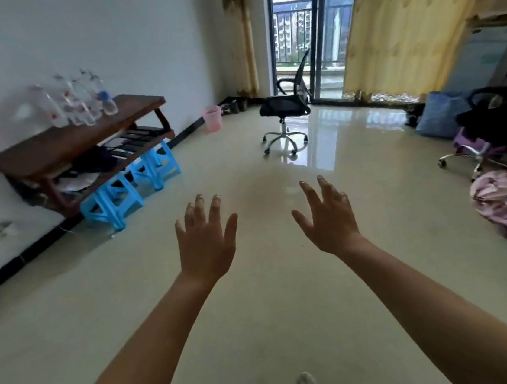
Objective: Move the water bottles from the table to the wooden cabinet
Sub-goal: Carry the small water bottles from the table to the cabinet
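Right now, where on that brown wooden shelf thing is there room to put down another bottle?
The wooden top is bare at its right end, between the blue-capped bottle and the far edge, and along the front strip before the water bottles. The back left by the wall is crowded with bottles; the lower shelf is packed too.

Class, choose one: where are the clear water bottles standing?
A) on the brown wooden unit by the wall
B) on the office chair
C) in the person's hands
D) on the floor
A: the water bottles stand clustered on top of the wooden unit; the left hand and right hand are empty.
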Motion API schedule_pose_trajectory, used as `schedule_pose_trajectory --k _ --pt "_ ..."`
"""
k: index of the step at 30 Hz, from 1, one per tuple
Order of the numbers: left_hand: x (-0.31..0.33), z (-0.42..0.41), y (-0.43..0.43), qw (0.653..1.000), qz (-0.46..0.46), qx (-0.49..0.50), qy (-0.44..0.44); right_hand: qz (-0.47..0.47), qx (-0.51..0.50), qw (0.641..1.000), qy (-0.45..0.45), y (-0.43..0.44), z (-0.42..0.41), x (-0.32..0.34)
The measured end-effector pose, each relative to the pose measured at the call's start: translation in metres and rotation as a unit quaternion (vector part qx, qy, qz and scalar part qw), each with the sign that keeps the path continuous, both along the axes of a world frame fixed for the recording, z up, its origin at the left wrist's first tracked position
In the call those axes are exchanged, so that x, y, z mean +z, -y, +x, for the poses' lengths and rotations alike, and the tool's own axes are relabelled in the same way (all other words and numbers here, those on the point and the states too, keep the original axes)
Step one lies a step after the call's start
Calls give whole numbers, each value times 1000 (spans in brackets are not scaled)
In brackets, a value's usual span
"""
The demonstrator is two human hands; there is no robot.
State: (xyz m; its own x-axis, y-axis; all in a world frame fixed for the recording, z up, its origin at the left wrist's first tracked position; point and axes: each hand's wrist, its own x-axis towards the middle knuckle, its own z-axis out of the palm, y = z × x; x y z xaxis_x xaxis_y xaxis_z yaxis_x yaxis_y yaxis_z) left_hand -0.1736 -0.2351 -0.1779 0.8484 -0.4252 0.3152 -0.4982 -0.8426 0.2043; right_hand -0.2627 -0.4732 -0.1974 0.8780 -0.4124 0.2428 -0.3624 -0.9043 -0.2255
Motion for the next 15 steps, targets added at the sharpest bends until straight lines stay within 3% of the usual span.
schedule_pose_trajectory --k 5,15 --pt "-5 164 3 998 21 58 -4 18 58 998 14 -1 183 -14" --pt "36 426 -36 987 29 156 19 43 198 979 27 -47 507 34"
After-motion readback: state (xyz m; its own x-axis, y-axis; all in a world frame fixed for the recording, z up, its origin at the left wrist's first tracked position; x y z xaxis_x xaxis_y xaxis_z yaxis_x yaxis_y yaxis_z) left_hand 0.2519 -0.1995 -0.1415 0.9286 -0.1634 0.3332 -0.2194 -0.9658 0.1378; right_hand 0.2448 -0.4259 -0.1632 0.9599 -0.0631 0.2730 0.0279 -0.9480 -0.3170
